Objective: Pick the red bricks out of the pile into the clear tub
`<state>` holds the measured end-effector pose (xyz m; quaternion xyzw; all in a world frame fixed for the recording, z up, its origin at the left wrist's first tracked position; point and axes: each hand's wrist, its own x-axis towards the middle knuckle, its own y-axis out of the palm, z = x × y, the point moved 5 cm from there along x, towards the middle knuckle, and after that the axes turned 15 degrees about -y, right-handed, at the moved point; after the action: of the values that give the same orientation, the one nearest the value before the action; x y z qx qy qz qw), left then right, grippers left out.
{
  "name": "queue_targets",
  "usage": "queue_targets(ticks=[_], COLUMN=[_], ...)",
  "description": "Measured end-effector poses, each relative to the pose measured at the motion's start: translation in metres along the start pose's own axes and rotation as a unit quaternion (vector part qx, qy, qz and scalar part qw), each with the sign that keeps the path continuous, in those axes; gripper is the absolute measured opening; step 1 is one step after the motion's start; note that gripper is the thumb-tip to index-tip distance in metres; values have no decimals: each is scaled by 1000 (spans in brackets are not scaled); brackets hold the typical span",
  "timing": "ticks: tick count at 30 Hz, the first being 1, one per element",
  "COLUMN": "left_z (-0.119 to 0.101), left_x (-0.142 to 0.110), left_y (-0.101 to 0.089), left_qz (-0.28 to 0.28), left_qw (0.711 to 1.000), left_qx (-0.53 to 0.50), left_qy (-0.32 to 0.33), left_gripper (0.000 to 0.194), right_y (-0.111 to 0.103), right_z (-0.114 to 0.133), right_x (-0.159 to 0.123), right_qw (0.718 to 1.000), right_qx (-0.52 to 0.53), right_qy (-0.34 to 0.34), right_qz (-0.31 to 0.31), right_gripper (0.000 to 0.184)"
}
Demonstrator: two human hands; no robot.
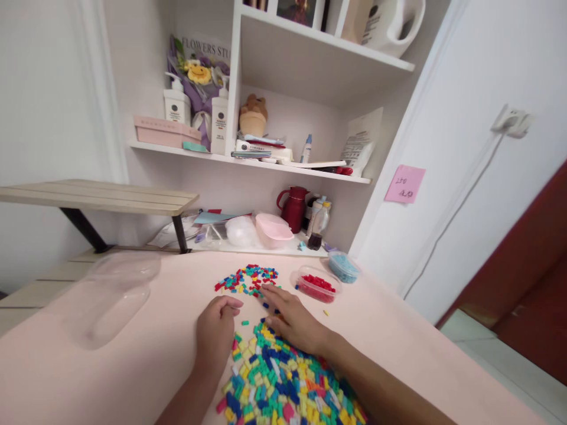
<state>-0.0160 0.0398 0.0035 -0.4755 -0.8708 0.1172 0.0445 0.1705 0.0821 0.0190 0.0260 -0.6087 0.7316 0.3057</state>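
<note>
A big heap of small coloured building bricks [283, 378] spreads over the pink table towards me. Beyond it lies a smaller scatter of bricks [248, 277], many of them red. My right hand [295, 319] reaches over the gap between the two, palm down, its fingers stretched out among a few loose bricks. On the left of that gap my left hand [215, 324] rests on its edge with the fingers curled in; whether anything is inside them is hidden. A single green brick [245, 323] lies between my hands.
A clear tub of red bricks [316, 284] stands right of the scatter, with a tub of light blue bricks [343, 267] behind it. Clear plastic containers [119, 295] lie at left. A pink bowl [273, 230] and a red jug [293, 209] stand at the back.
</note>
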Motion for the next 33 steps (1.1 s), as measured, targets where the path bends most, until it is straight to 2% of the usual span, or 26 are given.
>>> queue_targets(ticks=[6, 9, 11, 13, 16, 19, 21, 26, 33], left_z=[-1, -1, -2, -2, -2, 1, 3, 0, -3], left_x=[-1, -1, -2, -2, -3, -1, 1, 0, -2], left_y=[-1, -1, -1, -2, -3, -2, -1, -2, -3], left_qz=[0, 4, 5, 2, -2, 0, 2, 1, 10], left_qw=[1000, 1000, 1000, 1000, 1000, 1000, 999, 1000, 1000], left_qx=[2, -2, -8, -12, -16, -15, -12, -11, -7], left_qy=[-2, -2, -1, -4, -12, -26, -30, -19, -19], left_gripper=[26, 25, 25, 26, 26, 26, 26, 26, 26], right_y=[1, 7, 7, 1, -16, -24, -20, -2, 7], right_z=[-1, 3, 7, 10, 3, -14, -23, -30, -31], right_x=[20, 22, 18, 13, 5, 0, 0, 13, 31], right_qw=[997, 994, 994, 997, 997, 990, 987, 989, 988], right_qx=[-48, -63, -57, -18, 45, 28, 6, -36, -90], right_qy=[-41, -48, -56, -58, -19, 49, 78, 91, 110], right_qz=[48, 78, 77, 45, -51, -130, -142, -112, -55], right_gripper=[53, 48, 41, 37, 36, 31, 28, 27, 21])
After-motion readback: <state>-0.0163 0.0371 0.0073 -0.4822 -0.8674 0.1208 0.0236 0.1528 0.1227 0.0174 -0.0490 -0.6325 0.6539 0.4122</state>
